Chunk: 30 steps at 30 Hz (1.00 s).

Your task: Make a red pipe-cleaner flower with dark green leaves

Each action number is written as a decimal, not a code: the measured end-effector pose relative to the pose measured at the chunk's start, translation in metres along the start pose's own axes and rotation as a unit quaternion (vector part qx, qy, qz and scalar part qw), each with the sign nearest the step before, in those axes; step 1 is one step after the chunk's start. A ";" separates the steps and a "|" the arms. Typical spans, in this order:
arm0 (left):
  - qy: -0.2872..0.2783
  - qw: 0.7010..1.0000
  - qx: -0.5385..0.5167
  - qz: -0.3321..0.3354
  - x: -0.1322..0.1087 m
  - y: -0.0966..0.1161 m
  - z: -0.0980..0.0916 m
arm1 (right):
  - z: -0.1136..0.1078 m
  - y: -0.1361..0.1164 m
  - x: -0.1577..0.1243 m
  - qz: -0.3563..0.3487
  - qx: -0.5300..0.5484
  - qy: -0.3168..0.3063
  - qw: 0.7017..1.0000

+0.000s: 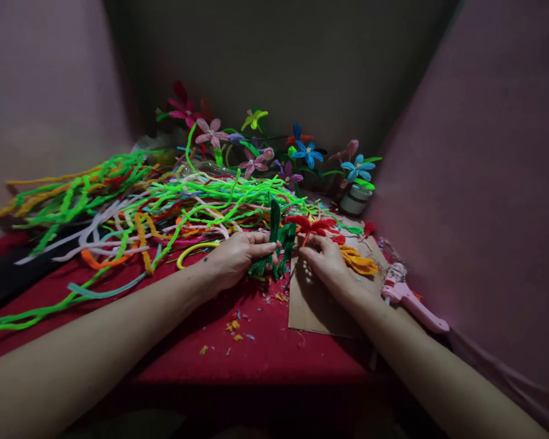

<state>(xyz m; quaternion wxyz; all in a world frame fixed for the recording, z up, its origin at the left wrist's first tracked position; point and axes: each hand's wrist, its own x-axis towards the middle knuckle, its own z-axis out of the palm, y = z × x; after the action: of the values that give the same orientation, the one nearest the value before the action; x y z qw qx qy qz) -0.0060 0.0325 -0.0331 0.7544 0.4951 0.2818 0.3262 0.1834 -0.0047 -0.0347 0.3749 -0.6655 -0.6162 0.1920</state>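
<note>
Near the middle of the table, my left hand (pixel 243 256) is closed, thumb and fingers pinching a dark green pipe-cleaner piece (pixel 275 221). More dark green looped strands (pixel 284 244) hang just beside its fingertips. A short way to the right, my right hand (pixel 326 261) pinches the short stem of a red pipe-cleaner flower (pixel 312 226) with thin petals. Its fingertips are partly hidden behind the thumb. The right hand is above a piece of brown cardboard (pixel 308 305), and the flower is close to the green strands; whether they touch I cannot tell.
Loose pipe cleaners (pixel 238 198) in many colours heap across the back and left. Behind them stand finished flowers (pixel 308 155) and a small jar (pixel 355 198). At right lie orange-yellow loops (pixel 359 260) and a pink glue gun (pixel 412 302). Fluffy scraps (pixel 233 326) litter the red cloth (pixel 256 363).
</note>
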 end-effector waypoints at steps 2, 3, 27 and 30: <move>0.010 1.000 0.003 0.006 -0.002 0.002 0.002 | 0.000 -0.001 -0.002 0.023 0.090 0.022 0.995; 0.014 1.000 -0.001 0.007 -0.003 0.003 0.004 | -0.001 -0.002 -0.003 0.035 0.144 0.033 0.988; -0.011 0.997 -0.056 0.047 -0.009 0.013 0.015 | -0.005 -0.030 -0.008 0.141 0.565 -0.145 0.800; 0.010 0.998 -0.064 0.024 -0.007 0.009 0.014 | -0.002 -0.034 -0.007 0.139 0.562 -0.146 0.802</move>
<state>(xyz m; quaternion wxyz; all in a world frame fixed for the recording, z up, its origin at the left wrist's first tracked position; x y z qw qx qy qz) -0.0019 0.0223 -0.0191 0.7733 0.4493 0.2560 0.3669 0.1607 -0.0133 -0.0103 0.5582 -0.3805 -0.3490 0.6495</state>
